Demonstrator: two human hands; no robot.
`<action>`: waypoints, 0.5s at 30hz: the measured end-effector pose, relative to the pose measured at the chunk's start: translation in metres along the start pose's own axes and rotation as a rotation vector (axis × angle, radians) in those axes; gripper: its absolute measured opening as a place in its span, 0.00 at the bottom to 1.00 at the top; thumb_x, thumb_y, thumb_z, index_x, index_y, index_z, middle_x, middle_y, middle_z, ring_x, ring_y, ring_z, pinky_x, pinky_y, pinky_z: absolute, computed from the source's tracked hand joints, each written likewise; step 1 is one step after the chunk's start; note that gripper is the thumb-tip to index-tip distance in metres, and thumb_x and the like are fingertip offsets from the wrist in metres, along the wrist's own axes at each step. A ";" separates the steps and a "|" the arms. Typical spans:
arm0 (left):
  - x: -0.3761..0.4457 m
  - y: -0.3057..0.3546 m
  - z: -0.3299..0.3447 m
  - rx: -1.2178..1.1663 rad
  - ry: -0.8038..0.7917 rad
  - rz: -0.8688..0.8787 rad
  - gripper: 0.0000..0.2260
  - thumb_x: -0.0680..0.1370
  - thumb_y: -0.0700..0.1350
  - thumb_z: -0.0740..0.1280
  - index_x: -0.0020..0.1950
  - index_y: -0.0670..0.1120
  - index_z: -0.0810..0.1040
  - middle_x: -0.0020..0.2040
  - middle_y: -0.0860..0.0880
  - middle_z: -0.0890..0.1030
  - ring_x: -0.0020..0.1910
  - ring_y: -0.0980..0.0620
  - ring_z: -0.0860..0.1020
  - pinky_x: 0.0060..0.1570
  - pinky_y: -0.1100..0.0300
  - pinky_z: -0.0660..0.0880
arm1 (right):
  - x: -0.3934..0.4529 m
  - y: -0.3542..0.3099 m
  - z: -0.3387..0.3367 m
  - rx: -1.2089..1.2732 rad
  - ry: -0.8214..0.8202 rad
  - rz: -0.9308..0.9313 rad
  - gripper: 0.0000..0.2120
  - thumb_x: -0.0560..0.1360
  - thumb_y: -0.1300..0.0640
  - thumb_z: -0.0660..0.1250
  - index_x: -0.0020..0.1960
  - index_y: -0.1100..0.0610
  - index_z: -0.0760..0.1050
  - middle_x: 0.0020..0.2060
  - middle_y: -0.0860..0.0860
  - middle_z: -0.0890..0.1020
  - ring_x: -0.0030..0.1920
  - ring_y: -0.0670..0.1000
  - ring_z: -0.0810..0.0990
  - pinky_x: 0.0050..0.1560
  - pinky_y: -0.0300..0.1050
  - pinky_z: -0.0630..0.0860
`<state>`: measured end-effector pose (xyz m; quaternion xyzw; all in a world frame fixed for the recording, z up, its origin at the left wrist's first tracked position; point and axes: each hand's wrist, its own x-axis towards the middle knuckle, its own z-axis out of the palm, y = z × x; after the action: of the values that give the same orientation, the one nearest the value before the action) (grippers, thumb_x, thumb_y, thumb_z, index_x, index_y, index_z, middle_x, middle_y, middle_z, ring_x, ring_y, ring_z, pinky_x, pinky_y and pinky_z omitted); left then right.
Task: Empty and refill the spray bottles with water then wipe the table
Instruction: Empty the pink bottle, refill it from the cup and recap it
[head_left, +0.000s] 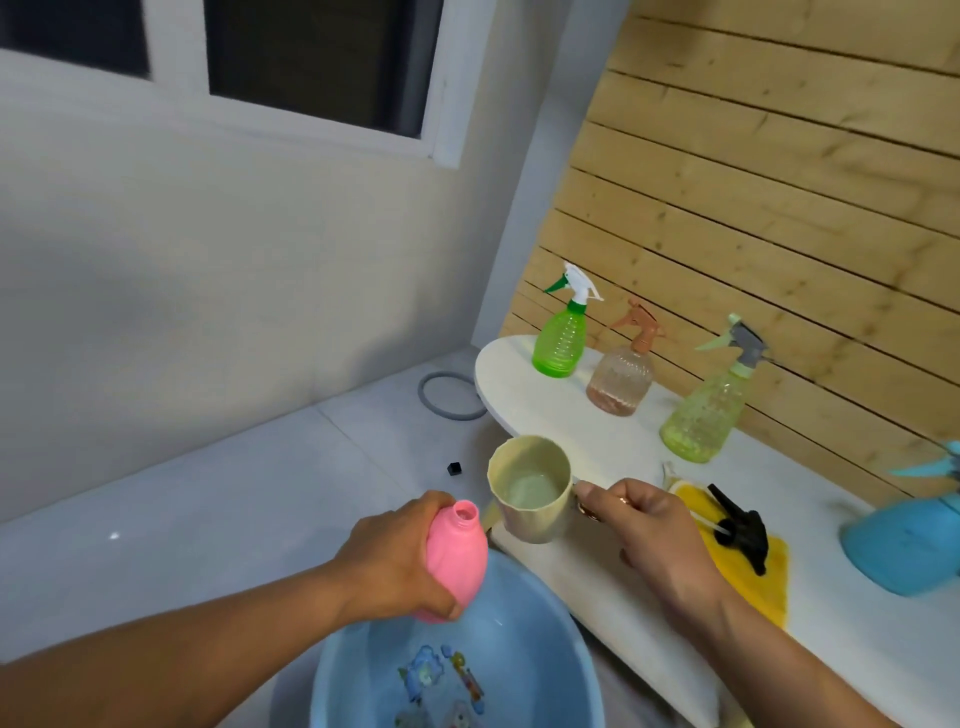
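Refilling looks underway: left hand (400, 558) grips the uncapped pink bottle (457, 564) tilted above the blue basin (566, 649), so spills land there; right hand (657, 535) holds the cream cup (530, 491) beside its neck.

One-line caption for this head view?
Left hand holds uncapped pink bottle over blue basin; right hand holds cream cup beside it.

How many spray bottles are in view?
5: green, peach, yellow-green and blue on the table; a pink one, uncapped, in the left hand.
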<state>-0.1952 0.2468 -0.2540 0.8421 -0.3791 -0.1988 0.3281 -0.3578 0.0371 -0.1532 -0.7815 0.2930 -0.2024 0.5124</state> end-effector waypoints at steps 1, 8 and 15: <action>0.001 0.001 0.001 -0.006 -0.001 0.009 0.46 0.52 0.65 0.79 0.67 0.69 0.64 0.57 0.62 0.78 0.56 0.54 0.78 0.53 0.58 0.80 | 0.000 -0.001 -0.001 -0.003 0.002 -0.016 0.20 0.73 0.44 0.76 0.34 0.54 0.71 0.33 0.53 0.71 0.32 0.50 0.62 0.32 0.45 0.60; 0.003 0.003 0.005 -0.037 -0.010 0.044 0.45 0.54 0.65 0.81 0.67 0.71 0.63 0.58 0.64 0.76 0.57 0.55 0.77 0.50 0.58 0.81 | 0.001 -0.002 0.002 -0.068 0.019 -0.127 0.23 0.73 0.48 0.77 0.29 0.52 0.67 0.26 0.46 0.64 0.29 0.47 0.60 0.29 0.39 0.59; 0.007 0.004 0.007 -0.024 -0.002 0.064 0.45 0.55 0.64 0.82 0.68 0.70 0.63 0.59 0.64 0.76 0.58 0.55 0.77 0.53 0.57 0.81 | -0.003 -0.006 -0.001 -0.191 0.041 -0.237 0.23 0.74 0.47 0.76 0.33 0.59 0.68 0.24 0.43 0.63 0.28 0.46 0.60 0.27 0.37 0.58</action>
<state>-0.1967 0.2373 -0.2567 0.8253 -0.4039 -0.1936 0.3438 -0.3590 0.0399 -0.1477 -0.8515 0.2271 -0.2484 0.4021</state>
